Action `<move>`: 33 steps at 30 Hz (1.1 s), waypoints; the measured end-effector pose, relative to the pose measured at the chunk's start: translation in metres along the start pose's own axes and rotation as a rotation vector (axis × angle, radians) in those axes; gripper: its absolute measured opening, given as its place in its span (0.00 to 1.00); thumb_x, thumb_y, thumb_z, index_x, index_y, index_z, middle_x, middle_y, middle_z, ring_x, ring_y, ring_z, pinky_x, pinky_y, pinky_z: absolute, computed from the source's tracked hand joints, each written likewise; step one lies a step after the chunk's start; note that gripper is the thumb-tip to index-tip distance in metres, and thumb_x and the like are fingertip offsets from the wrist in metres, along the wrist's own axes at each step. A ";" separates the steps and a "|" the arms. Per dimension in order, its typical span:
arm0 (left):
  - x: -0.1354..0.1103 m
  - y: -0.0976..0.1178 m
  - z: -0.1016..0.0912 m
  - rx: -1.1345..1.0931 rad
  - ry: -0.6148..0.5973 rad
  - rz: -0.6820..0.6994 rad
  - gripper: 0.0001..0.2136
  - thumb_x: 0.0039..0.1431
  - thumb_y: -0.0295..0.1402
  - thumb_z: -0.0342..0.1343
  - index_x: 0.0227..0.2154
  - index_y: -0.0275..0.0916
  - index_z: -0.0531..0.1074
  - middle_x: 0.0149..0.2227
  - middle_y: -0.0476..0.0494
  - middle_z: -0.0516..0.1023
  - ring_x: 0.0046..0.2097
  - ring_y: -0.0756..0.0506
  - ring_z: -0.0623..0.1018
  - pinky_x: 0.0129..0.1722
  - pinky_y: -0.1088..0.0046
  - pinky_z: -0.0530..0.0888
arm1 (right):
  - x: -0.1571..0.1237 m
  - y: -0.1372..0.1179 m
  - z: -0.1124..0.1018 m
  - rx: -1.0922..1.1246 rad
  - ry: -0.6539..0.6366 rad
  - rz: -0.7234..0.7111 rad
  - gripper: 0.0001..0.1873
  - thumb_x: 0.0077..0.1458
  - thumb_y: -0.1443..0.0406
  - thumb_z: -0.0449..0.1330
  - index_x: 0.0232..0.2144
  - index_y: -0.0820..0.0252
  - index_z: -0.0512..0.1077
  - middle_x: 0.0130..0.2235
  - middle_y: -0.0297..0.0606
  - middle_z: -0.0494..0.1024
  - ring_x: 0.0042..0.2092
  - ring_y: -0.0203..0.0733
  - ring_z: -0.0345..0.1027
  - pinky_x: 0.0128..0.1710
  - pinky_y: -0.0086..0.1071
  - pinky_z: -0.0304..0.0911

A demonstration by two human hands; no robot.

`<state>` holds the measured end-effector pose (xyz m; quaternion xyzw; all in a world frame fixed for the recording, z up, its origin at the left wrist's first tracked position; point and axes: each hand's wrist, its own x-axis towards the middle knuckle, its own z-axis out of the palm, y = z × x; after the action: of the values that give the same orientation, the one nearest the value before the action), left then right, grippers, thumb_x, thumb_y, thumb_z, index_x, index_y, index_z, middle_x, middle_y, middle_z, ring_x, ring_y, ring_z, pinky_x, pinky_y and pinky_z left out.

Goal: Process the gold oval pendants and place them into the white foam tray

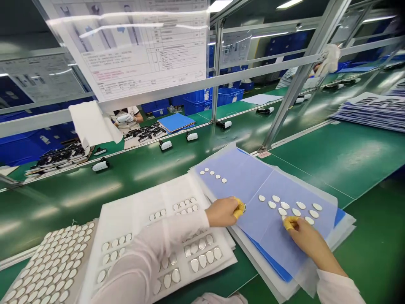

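My left hand (225,212) wears yellow finger cots and pinches a small metal piece (244,207) at the edge of a translucent blue sheet (264,198). My right hand (304,239), also in yellow cots, has its fingertips on that sheet, against the lower edge of a group of oval silver discs (289,207). A shorter row of discs (212,174) lies at the sheet's far corner. Below my left forearm sits a white tray (202,223) of oval metal pieces. Its pieces nearest my sleeve are partly hidden.
At the lower left, a pale tray (50,266) holds dense rows of white ovals. The green workbench (341,160) carries stacked sheets (370,112) at the right. Black-and-white devices (166,145) line a bench behind a metal frame (300,80). A co-worker (126,120) stands beyond, near blue crates (198,97).
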<state>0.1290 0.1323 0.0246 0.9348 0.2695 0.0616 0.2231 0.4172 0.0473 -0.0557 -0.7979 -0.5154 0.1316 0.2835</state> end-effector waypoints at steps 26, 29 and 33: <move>-0.236 0.030 -0.004 -0.629 0.718 -0.175 0.08 0.65 0.38 0.58 0.39 0.42 0.65 0.45 0.41 0.74 0.47 0.44 0.75 0.49 0.62 0.74 | -0.152 -0.235 0.064 0.878 -0.810 -0.663 0.08 0.67 0.61 0.54 0.34 0.51 0.69 0.32 0.34 0.63 0.34 0.42 0.57 0.33 0.34 0.57; -0.237 0.028 0.001 -0.634 0.782 -0.141 0.12 0.63 0.37 0.60 0.43 0.43 0.62 0.43 0.42 0.73 0.42 0.46 0.76 0.45 0.63 0.75 | -0.149 -0.236 0.066 0.975 -0.867 -0.629 0.09 0.68 0.57 0.54 0.36 0.50 0.71 0.33 0.35 0.66 0.35 0.43 0.61 0.34 0.35 0.60; -0.239 0.024 0.005 -0.503 0.829 -0.068 0.15 0.66 0.33 0.56 0.51 0.46 0.59 0.46 0.43 0.72 0.29 0.54 0.71 0.39 0.67 0.77 | -0.147 -0.244 0.073 1.031 -0.878 -0.488 0.18 0.66 0.48 0.53 0.32 0.52 0.70 0.31 0.33 0.65 0.32 0.40 0.59 0.32 0.34 0.59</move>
<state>-0.0607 -0.0150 0.0323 0.7392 0.3426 0.4849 0.3180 0.1337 0.0136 0.0170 -0.2981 -0.6178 0.5998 0.4120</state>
